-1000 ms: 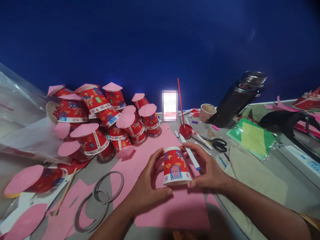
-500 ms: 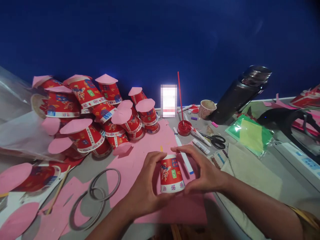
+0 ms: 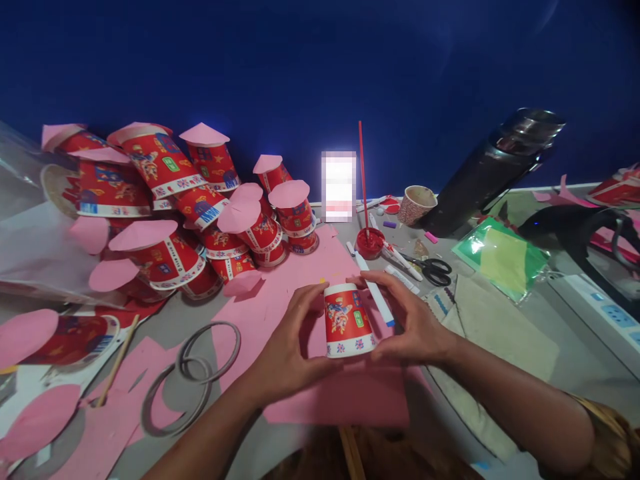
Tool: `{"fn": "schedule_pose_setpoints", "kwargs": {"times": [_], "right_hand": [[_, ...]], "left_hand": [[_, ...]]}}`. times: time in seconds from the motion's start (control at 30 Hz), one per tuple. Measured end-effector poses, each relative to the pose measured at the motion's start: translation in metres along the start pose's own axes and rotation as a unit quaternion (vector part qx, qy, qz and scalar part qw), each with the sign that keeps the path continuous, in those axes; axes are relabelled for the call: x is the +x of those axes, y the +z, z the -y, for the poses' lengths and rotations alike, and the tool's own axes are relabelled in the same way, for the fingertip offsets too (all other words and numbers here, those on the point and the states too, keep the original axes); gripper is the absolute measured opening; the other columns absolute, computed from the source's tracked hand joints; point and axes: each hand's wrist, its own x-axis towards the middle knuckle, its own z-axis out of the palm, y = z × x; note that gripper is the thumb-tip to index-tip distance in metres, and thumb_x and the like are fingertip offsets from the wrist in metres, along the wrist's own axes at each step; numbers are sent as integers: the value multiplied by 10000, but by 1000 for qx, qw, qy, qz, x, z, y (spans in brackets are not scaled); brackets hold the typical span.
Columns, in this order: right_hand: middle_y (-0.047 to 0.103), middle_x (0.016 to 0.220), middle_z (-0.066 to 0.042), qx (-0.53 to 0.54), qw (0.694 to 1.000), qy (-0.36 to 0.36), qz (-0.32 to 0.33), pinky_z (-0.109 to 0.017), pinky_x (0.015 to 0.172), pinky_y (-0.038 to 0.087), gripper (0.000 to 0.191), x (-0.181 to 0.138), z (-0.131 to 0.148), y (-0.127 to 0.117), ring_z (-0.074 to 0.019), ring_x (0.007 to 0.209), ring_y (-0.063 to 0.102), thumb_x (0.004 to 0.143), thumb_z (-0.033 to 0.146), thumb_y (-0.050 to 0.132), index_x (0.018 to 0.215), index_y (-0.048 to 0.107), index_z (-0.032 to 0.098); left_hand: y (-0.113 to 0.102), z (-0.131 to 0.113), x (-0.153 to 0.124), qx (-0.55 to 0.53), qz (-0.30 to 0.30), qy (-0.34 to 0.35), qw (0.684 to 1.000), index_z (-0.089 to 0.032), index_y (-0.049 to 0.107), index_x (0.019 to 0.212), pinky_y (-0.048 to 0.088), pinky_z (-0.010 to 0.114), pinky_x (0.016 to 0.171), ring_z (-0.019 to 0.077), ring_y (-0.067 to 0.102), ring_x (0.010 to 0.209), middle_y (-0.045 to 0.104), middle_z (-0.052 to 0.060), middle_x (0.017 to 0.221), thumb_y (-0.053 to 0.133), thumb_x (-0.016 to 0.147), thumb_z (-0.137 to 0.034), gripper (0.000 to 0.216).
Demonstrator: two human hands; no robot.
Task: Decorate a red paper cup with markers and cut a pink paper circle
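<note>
A red and white printed paper cup [image 3: 345, 319], wide rim downward, is between my two hands above the pink paper sheet [image 3: 280, 393]. My left hand [image 3: 293, 340] curves round its left side, fingertips by the narrow top and thumb at the rim. On the other side my right hand [image 3: 407, 320] does likewise, thumb at the lower right rim. A white marker with a blue end [image 3: 379, 300] lies just behind my right fingers. At the left stands a pile of similar red cups [image 3: 165, 257], many topped with pink paper cones [image 3: 204, 135].
Grey rings [image 3: 207, 380] and pink scraps lie left. Behind are a red paint pot [image 3: 369, 245] with an upright stick, scissors [image 3: 434, 270], a small cup [image 3: 417, 205] and a leaning black flask [image 3: 490, 173]. A beige cloth [image 3: 505, 347] and power strip [image 3: 600, 327] lie right.
The view has tipped down a little, so things at the back sit higher. The cup stays between both hands, slightly turned and tilted.
</note>
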Motion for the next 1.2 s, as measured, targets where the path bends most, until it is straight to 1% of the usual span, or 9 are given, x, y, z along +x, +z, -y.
{"fn": "schedule_pose_setpoints", "kwargs": {"times": [0.1,0.2,0.4,0.53,0.7,0.83,0.93,1.07,1.2], "right_hand": [[573,1541,-169,10,1000,-10,7,-558,1233,429,1080,1,1,0,-369,1441,557,609,611,995,1509,504,273],[563,1552,-164,-19,999,-28,13,-559,1237,421,1062,3,3,0,-364,1445,551,630,588,995,1518,501,279],[577,1529,-162,-90,995,-43,23,-568,1224,431,1046,5,8,-4,-379,1425,560,649,571,989,1529,511,270],[573,1531,-168,-95,994,-44,29,-555,1197,470,1057,5,8,-5,-379,1420,566,647,581,985,1531,502,264],[559,1539,-173,-110,992,-49,34,-540,1195,472,1054,5,6,-5,-379,1425,556,664,572,981,1541,490,254],[573,1516,-170,-128,989,-66,37,-537,1185,475,1053,6,6,-4,-374,1397,573,672,579,975,1546,481,261],[570,1517,-171,-133,988,-68,36,-536,1182,484,1061,7,6,-4,-372,1399,573,673,587,971,1551,471,265],[564,1524,-171,-127,989,-70,32,-526,1172,508,1034,8,9,-4,-364,1410,571,697,566,965,1549,467,257],[561,1536,-167,-119,991,-59,26,-532,1152,524,960,7,10,-3,-355,1411,576,744,531,944,1535,472,261]], "left_hand": [[1,-1,1,8,-19,20,1000,-369,438,1516,496,512,1177,340,533,1405,421,85,1545,920,728,-231,934],[2,-5,1,24,-33,25,999,-344,429,1505,490,504,1185,330,505,1429,406,93,1554,885,763,-254,876],[2,-8,0,52,-33,30,998,-302,415,1514,488,527,1186,342,494,1429,407,114,1561,778,735,-133,876],[2,-5,0,58,-40,39,997,-324,409,1525,496,509,1174,334,504,1415,419,99,1547,763,724,-105,902],[2,-6,0,65,-44,56,995,-373,409,1522,513,495,1154,328,493,1410,421,70,1514,727,689,-66,943],[3,-7,-1,113,-50,69,990,-363,392,1521,521,516,1142,341,485,1401,422,84,1487,703,672,-48,958],[4,-5,-1,176,-65,92,978,-344,367,1531,505,530,1152,341,481,1387,424,103,1461,704,703,-62,938],[3,1,0,264,-110,148,947,-327,338,1545,496,527,1157,338,465,1384,418,121,1429,695,803,-118,849],[1,8,1,339,-134,167,916,-277,323,1568,482,513,1178,337,436,1419,400,150,1464,699,864,-115,814]]}}
